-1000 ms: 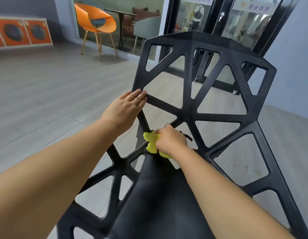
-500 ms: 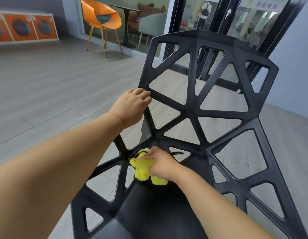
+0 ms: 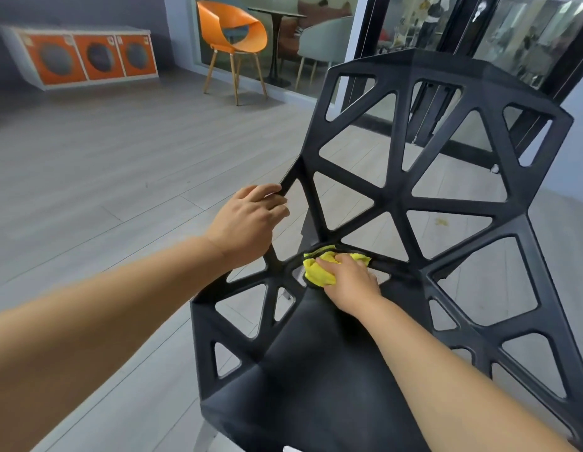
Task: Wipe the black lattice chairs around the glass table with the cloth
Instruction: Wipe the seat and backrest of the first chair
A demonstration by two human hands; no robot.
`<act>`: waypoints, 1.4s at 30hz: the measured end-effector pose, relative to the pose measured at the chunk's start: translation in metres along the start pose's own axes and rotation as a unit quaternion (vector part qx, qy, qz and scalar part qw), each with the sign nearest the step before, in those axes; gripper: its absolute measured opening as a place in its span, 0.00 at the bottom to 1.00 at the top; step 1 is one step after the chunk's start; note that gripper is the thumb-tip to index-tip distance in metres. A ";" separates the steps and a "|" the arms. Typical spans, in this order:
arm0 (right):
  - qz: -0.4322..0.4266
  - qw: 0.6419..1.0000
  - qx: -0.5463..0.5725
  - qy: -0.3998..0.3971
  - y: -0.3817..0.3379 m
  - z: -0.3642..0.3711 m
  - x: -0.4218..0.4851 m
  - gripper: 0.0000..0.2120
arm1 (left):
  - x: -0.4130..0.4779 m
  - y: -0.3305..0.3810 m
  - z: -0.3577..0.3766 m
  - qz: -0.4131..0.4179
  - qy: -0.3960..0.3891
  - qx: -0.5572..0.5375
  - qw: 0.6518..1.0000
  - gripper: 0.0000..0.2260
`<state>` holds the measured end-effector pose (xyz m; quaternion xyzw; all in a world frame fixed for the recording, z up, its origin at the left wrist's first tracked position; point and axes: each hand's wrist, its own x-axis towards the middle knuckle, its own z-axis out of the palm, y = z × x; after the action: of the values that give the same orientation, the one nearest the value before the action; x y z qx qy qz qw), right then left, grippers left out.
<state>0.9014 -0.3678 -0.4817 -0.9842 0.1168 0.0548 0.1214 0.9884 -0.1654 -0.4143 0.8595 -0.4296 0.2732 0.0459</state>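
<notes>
Head view showed your left hand [image 3: 247,223] gripping the left edge of the black chair [image 3: 394,197], fingers curled round a slanted bar of its backrest. Your right hand [image 3: 352,282] was clamped on the bunched yellow cloth [image 3: 317,267], pressing it down where the lattice back met the seat, left of the middle of that join. The cloth touched the bars there and was partly covered by your fingers. The black chair stood on a grey plank floor [image 3: 120,177]. Far off to the left, an orange chair [image 3: 231,31] stood by a window, and a low cabinet [image 3: 87,57] with orange fronts sat against the far left wall.
</notes>
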 end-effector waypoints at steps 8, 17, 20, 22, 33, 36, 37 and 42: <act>-0.063 0.998 -0.009 -0.008 -0.037 0.018 -0.092 0.24 | -0.050 0.026 -0.032 -0.020 -0.001 0.000 1.000 0.18; -0.186 0.982 -0.018 -0.014 -0.069 0.018 -0.168 0.19 | -0.083 0.073 -0.047 -0.032 0.006 -0.030 0.999 0.19; -0.225 0.974 -0.036 -0.003 -0.064 0.016 -0.191 0.19 | -0.087 0.094 -0.048 -0.050 -0.006 -0.053 0.997 0.19; -0.239 0.970 -0.048 0.010 -0.057 0.017 -0.204 0.21 | -0.089 0.106 -0.049 -0.049 -0.029 -0.064 0.996 0.20; -0.151 0.988 -0.010 -0.030 0.040 0.001 -0.271 0.25 | -0.103 0.159 -0.046 -0.020 -0.056 -0.123 0.991 0.20; -0.075 0.996 0.011 -0.057 0.068 -0.017 -0.283 0.24 | -0.096 0.168 -0.037 -0.017 -0.072 -0.143 0.987 0.21; -0.050 0.996 -0.010 -0.070 0.075 -0.028 -0.284 0.24 | -0.091 0.171 -0.034 -0.012 -0.076 -0.151 0.986 0.21; 0.033 0.992 -0.117 0.023 0.108 -0.090 -0.254 0.23 | -0.040 0.191 -0.009 0.036 -0.119 -0.192 0.973 0.23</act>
<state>0.6367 -0.4373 -0.3844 -0.9882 0.1448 0.0498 0.0011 0.8195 -0.2535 -0.4568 0.8449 -0.5070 0.0823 0.1490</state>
